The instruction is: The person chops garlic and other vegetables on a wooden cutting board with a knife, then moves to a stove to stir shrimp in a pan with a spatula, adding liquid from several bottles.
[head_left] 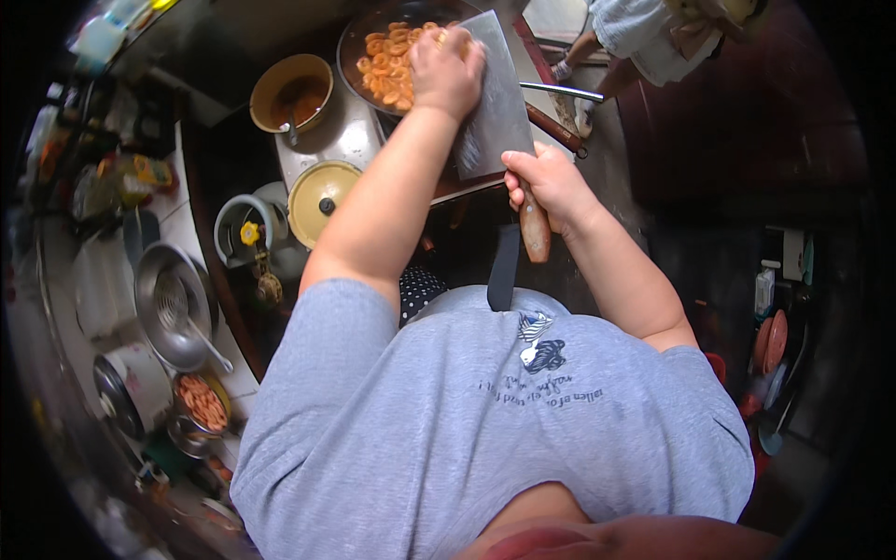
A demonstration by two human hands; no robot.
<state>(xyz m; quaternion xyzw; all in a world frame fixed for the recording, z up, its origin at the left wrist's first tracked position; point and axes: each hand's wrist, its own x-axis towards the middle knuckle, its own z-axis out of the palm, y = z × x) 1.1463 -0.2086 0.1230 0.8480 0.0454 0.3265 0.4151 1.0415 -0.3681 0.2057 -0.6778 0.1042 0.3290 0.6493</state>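
Note:
My right hand [549, 185] grips the wooden handle of a broad steel cleaver [500, 105]. The blade is raised and tilted over the near right edge of a dark wok [353, 77]. Curled orange food pieces [385, 59] lie in the wok. My left hand [448, 73] is over the wok, fingers bent beside the blade's left face. Blur hides whether those fingertips hold any food. To the right of the blade, a brown wooden handle [556, 129] and a shiny metal handle [563, 91] stick out.
Left of the wok stand a yellow bowl [262, 98] with brown liquid and a spoon, and a yellow lid [315, 192]. A gas cylinder [227, 224] is below. The left counter bears a metal colander [164, 287] and pink food pieces [201, 402]. Another person [630, 42] stands upper right.

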